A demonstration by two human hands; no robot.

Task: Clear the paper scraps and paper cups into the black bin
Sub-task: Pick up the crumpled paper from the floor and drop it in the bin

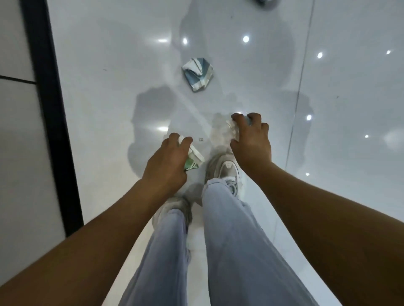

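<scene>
At the far left a dark vertical frame strip [52,113] borders the glossy white tile floor [113,65], which mirrors ceiling lights as bright dots. My left hand [167,161] curls round a crushed paper cup [194,158], white with green print, its flattened rim poking out beside my thumb. A tiny pale fleck [200,139] lies on the floor just beyond it. Farther ahead, apart from both hands, sits a crumpled blue-and-white paper scrap [197,74], sharply creased and angular. My right hand [251,139] grips something pale and crinkled [232,128]; my fingers cover most of it, so I cannot tell cup from scrap. Below are my light jeans [229,240] and grey sneakers [225,170], the left shoe half hidden. A dark object [263,2] is cut off at the top edge.
</scene>
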